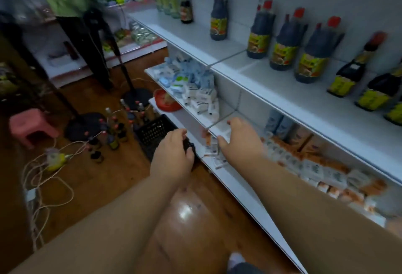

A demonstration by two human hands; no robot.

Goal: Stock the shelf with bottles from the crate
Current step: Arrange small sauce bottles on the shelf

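Down on the wooden floor (104, 178), the black crate (154, 133) sits against the front edge of the lowest shelf (239, 183), with several bottles standing inside it at its far end. More small bottles (113, 136) stand loose on the floor just left of the crate. The left hand (174, 154) is over the crate's near corner, fingers curled round something small and dark; what it is cannot be made out. The right hand (241, 139) reaches toward the front edge of the middle shelf (195, 113), fingers loosely spread and gripping nothing.

On the top shelf (272, 82) a row of dark sauce bottles (282, 41) with red caps and yellow labels stands along the back wall. White packets (195, 91) are heaped at the left end of the middle shelf, and more packets (326, 171) line the lowest one. A pink stool (30, 126) and tangled cables (43, 178) lie further left on the floor.
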